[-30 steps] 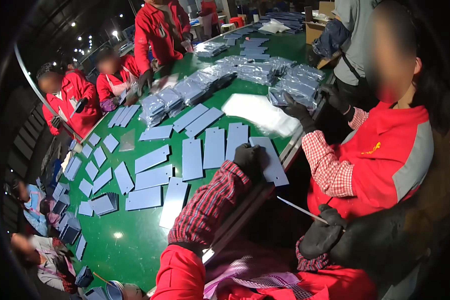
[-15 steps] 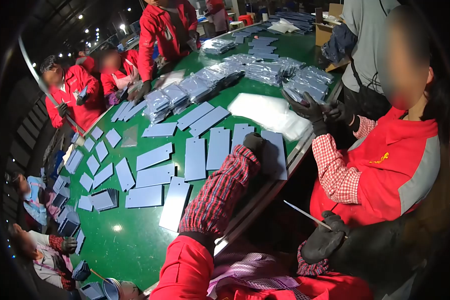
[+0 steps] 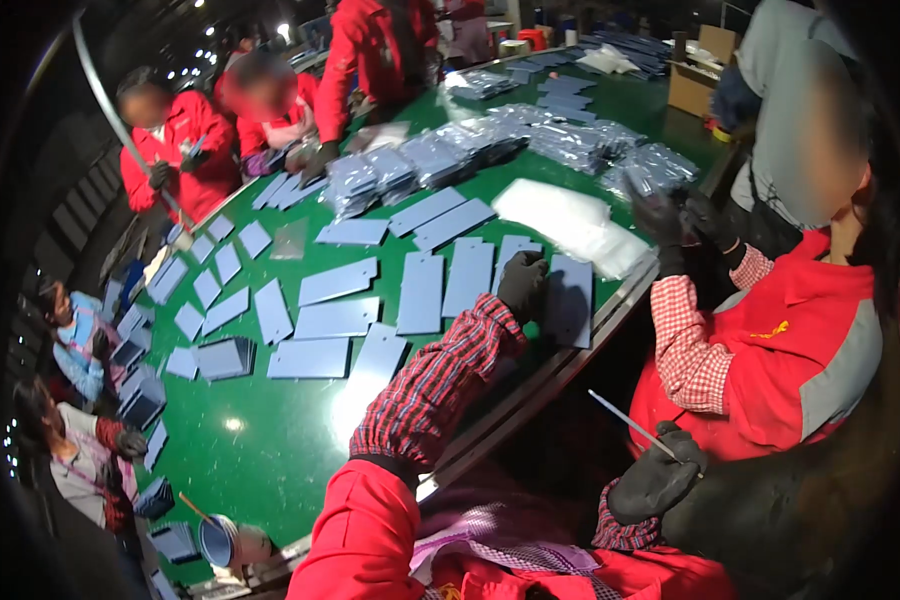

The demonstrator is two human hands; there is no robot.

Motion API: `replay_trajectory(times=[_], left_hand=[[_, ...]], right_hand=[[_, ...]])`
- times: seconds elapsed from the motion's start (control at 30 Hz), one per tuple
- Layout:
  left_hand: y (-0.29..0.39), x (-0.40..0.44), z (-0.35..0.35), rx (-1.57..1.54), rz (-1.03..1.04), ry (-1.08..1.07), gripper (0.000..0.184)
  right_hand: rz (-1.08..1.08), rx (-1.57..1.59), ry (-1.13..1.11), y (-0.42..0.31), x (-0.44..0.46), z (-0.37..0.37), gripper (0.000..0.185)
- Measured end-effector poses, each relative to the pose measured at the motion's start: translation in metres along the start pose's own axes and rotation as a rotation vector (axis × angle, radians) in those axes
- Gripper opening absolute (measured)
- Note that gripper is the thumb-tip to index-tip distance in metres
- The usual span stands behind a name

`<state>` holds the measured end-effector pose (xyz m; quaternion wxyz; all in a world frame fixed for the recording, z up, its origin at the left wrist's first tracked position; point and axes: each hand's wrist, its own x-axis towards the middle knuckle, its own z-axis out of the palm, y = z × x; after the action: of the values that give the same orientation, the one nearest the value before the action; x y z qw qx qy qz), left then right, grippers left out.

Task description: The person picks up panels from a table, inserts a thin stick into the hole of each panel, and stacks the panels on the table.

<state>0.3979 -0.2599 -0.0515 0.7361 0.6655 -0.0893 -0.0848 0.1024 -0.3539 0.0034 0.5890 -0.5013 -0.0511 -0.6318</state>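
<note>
My left hand [image 3: 522,287], in a black glove, is low over the table's near edge. Its fingers are curled together, and what they hold, if anything, is hidden. Just right of it a blue-grey panel [image 3: 571,305] lies at the edge, and another panel [image 3: 515,248] is partly behind the hand. More flat panels, such as one upright in view [image 3: 421,293] and one lying crosswise [image 3: 337,281], are spread to the left. My right hand [image 3: 657,475], also black-gloved, is closed round a thin pale stick [image 3: 625,418], off the table at the lower right.
The green table [image 3: 270,440] carries plastic-wrapped panels [image 3: 440,157], white plastic sheets [image 3: 560,222] and smaller plates [image 3: 227,262]. A bucket [image 3: 232,543] stands at its lower left edge. A co-worker [image 3: 760,330] is close on the right; several others work along the far left side.
The panel that my left hand held tilted over the edge now lies on the table, with the hand left of it. The view has shifted. My right hand still grips the stick.
</note>
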Motion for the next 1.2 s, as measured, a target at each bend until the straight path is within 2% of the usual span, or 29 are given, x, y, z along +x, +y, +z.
replay_trajectory(times=[0.03,0.07,0.1,0.17,0.2,0.27,0.3,0.33,0.4,0.43,0.47,0.53,0.6,0.67,0.7,0.87,0.93,1.0,1.07,1.1,1.17,1.2], left_hand=[[0.013,-0.018,-0.006,-0.03,-0.056,-0.027,0.035],[0.017,-0.034,-0.013,-0.02,-0.026,0.024,0.031],[0.02,-0.051,-0.022,-0.086,-0.068,0.015,0.031],[0.041,-0.094,-0.042,-0.18,-0.094,0.024,0.029],[0.051,-0.116,-0.053,-0.183,-0.077,0.038,0.031],[0.058,-0.153,-0.079,-0.246,-0.056,0.1,0.032],[0.064,-0.172,-0.092,-0.252,-0.043,0.141,0.032],[0.065,-0.19,-0.108,-0.254,-0.045,0.196,0.032],[0.068,-0.224,-0.133,-0.257,-0.016,0.314,0.03],[0.069,-0.241,-0.146,-0.244,-0.03,0.399,0.029],[0.064,-0.254,-0.158,-0.25,-0.024,0.483,0.028],[0.073,-0.285,-0.178,-0.276,-0.012,0.595,0.027],[0.075,-0.298,-0.197,-0.376,-0.061,0.705,0.024],[0.061,-0.3,-0.225,-0.346,0.041,0.784,0.025],[0.053,-0.298,-0.238,-0.34,0.071,0.786,0.025],[0.042,-0.277,-0.289,-0.251,0.117,0.95,0.022],[0.007,-0.244,-0.342,0.033,0.134,1.132,0.023],[0.019,-0.226,-0.368,0.223,0.086,1.34,0.039],[0.04,-0.217,-0.386,0.407,-0.011,1.496,0.044],[0.049,-0.213,-0.395,0.407,-0.009,1.496,0.044],[0.061,-0.206,-0.416,0.53,-0.111,1.668,0.047],[0.067,-0.205,-0.429,0.532,-0.109,1.667,0.047]], right_hand=[[0.011,-0.165,0.024,0.002,-0.005,-0.006,0.037],[-0.011,-0.394,0.11,0.006,-0.014,-0.013,0.043],[0.014,-0.375,0.08,0.014,-0.02,-0.019,0.043],[-0.007,-0.029,0.625,0.018,-0.025,-0.005,0.037],[0.043,-0.01,0.585,0.017,-0.029,-0.008,0.037],[0.213,-0.141,0.043,0.008,-0.03,-0.016,0.037],[0.111,-0.186,-0.076,0.006,-0.025,-0.011,0.04],[0.143,-0.16,-0.112,0.002,-0.024,-0.001,0.04],[-0.05,-0.29,-0.225,-0.004,-0.025,0.014,0.038],[0.082,-0.317,-0.182,-0.004,-0.029,0.016,0.033],[0.086,-0.293,-0.196,0.0,-0.036,0.016,0.033],[0.264,0.052,-0.219,-0.011,-0.039,0.031,0.03],[0.281,0.026,-0.213,-0.023,-0.047,0.049,0.028],[0.363,0.262,-0.251,-0.024,-0.056,0.053,0.028],[0.361,0.353,-0.366,-0.018,-0.058,0.05,0.032],[0.334,0.306,-0.444,-0.035,-0.068,0.061,0.029],[0.373,0.303,-0.472,-0.033,-0.066,0.063,0.029],[0.357,0.269,-0.428,-0.037,-0.066,0.067,0.029],[0.367,0.276,-0.432,-0.033,-0.066,0.067,0.029],[0.381,0.282,-0.433,-0.031,-0.066,0.066,0.03],[0.389,0.299,-0.442,-0.021,-0.067,0.064,0.029],[0.396,0.312,-0.451,-0.019,-0.068,0.064,0.029]])
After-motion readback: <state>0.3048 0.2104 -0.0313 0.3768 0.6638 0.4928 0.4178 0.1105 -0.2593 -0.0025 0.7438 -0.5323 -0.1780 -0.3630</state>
